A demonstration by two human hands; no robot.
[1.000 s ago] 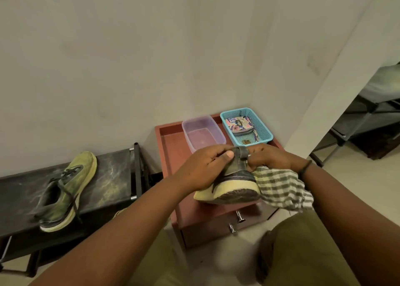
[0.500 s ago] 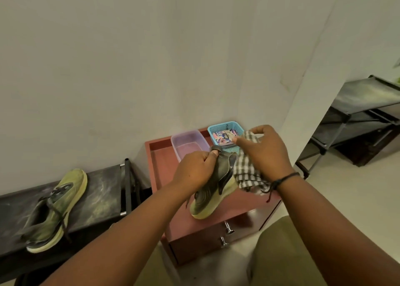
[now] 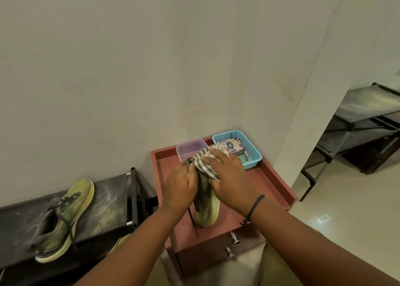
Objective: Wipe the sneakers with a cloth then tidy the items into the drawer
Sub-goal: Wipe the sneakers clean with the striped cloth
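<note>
Over the reddish-brown wooden cabinet with a raised rim (image 3: 279, 184), which is basically the desk here, both hands are busy with one worn olive-green sneaker with a pale yellowish sole (image 3: 206, 207). It's held toe-down, the toe end low over the top, though I can't tell if it's actually touching. A dark lace (image 3: 193, 223) dangles off it. The left hand (image 3: 179, 188) has its grip curled round the left side of the shoe near the heel. The right hand (image 3: 231, 179) has its grip wrapped over a grey-and-white checked cloth (image 3: 203, 162), pressing it onto the shoe's heel end, so the cloth sits bunched between palm and shoe. There's a thin black band (image 3: 253, 207) on the right wrist.

At the back of the cabinet top there's a translucent purple plastic tub (image 3: 188, 147), half hidden behind the cloth, and just beside it on the right a light blue plastic mesh basket (image 3: 254, 153) with some colourful patterned stuff in it, can't make out what. On the cabinet front, two small silver drawer knobs (image 3: 234, 239) show below the top, and the drawer looks closed.

Off to the left, the matching second olive-green sneaker (image 3: 65, 218) lies on its side on a low black rack shelf (image 3: 108, 201), well apart from the hands. On the far right stands another dark metal-framed shelf unit (image 3: 363, 121) on a pale tiled floor (image 3: 346, 201).
</note>
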